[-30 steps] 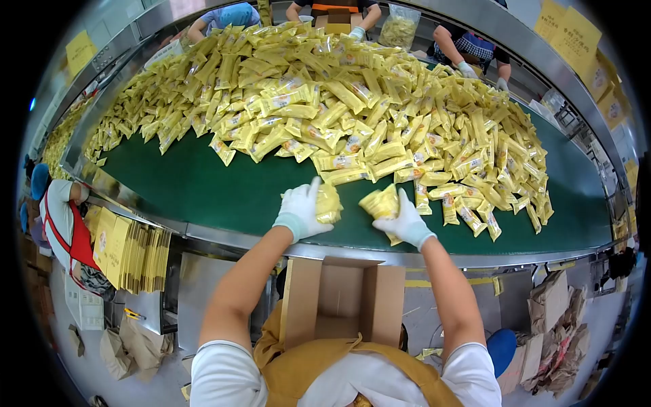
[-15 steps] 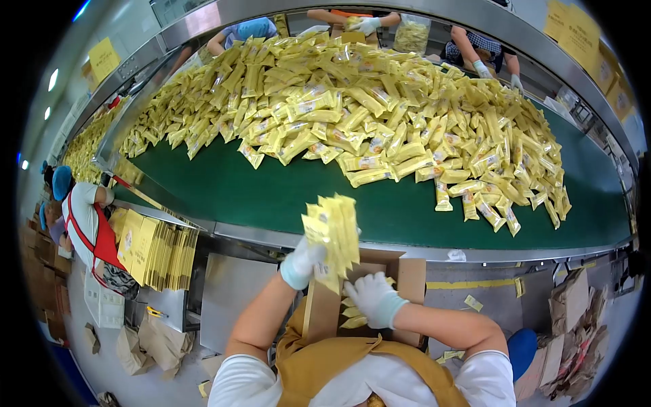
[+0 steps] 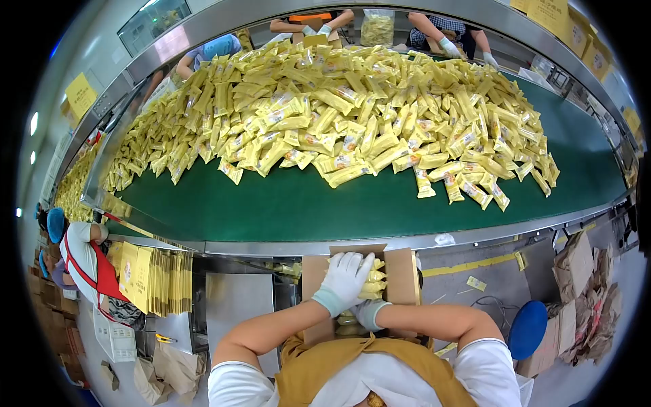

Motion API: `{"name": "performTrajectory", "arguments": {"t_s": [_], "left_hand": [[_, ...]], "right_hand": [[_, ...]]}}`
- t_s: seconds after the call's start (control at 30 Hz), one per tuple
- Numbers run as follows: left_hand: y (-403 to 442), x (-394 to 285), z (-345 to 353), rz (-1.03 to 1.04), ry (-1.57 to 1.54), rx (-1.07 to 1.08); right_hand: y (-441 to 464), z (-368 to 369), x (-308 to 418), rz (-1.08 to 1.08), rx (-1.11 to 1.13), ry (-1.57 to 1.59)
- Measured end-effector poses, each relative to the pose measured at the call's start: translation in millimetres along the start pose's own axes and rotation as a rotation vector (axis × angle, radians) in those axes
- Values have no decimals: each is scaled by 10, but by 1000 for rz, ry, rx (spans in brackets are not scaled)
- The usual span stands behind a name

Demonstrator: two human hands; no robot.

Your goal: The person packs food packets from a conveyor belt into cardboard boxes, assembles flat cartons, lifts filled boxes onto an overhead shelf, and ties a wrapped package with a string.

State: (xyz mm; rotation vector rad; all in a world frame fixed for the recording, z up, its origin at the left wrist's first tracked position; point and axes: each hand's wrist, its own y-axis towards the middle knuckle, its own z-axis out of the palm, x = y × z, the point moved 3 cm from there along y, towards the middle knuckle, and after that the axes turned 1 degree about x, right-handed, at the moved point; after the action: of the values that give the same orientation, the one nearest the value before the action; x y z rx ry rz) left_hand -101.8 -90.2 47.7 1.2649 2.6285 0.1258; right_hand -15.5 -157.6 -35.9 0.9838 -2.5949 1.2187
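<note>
Packets (image 3: 373, 279), the yellow ones, are down inside the open cardboard box (image 3: 403, 277) just beside the near edge of the green belt (image 3: 271, 220), and from my end of the feed I only get a slice of them. The left hand (image 3: 344, 277), in a white glove, lies over them with its fingers close together and pointing away from the body, covering a good part of the row. Can't tell if it's gripping any or just resting on top. The right hand (image 3: 369, 313) is worse: it's tucked low in the box by the left wrist with its fingers hidden, so I can't call that grip either. Most of the box's inside is blocked for me too. On the belt there's a big heap (image 3: 325, 115) of the same packets, its lower layers buried and the wrapper print too small to read. Across the belt, a co-worker (image 3: 428, 28) is cut off above by the metal rail (image 3: 173, 44).
</note>
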Motion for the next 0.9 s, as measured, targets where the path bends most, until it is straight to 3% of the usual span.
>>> {"name": "performTrajectory", "arguments": {"t_s": [0.07,0.17,0.2,0.27,0.33,0.43,0.5,0.53,0.57,0.6,0.63,0.67,0.7,0.73,0.77,0.83,0.9], "left_hand": [[-11,-24,140,-12,135,110],[-10,12,774,-45,315,240],[78,-37,677,-126,149,433],[148,62,863,-135,69,625],[240,155,846,-34,137,925],[371,334,675,106,-19,1162],[652,509,-78,119,-346,1307],[718,669,-255,151,-706,1228],[763,821,-521,242,-877,1057],[832,955,-696,148,-1268,1037],[998,1102,-802,125,-1307,912],[1156,1298,-744,95,-1379,724],[1352,1480,-680,8,-1122,483],[1494,1614,-531,-226,-922,229],[1666,1767,-432,-256,-566,91],[1946,1974,-141,-337,-311,7],[2180,2092,103,-427,-233,18]], "right_hand": [[120,150,-1,125,0,115],[282,123,129,239,50,-90],[301,100,154,226,60,-116],[332,36,190,200,79,-171],[104,-134,141,-50,-52,-184],[-519,-944,-83,-206,158,158],[-801,-1160,-558,-333,-34,873],[-1006,-1355,-822,-418,-274,960],[-1183,-1445,-1205,-420,-559,1147],[-1280,-1517,-1608,-179,-921,953],[-1320,-1520,-1992,-16,-1116,1156],[-1378,-1545,-2378,222,-1403,711],[-1425,-1604,-2647,383,-1465,502],[-1310,-1517,-3058,559,-1481,257],[-1208,-1510,-3328,672,-1397,349],[-952,-1617,-3589,678,-1335,419],[-744,-1735,-3634,849,-1229,399]]}}
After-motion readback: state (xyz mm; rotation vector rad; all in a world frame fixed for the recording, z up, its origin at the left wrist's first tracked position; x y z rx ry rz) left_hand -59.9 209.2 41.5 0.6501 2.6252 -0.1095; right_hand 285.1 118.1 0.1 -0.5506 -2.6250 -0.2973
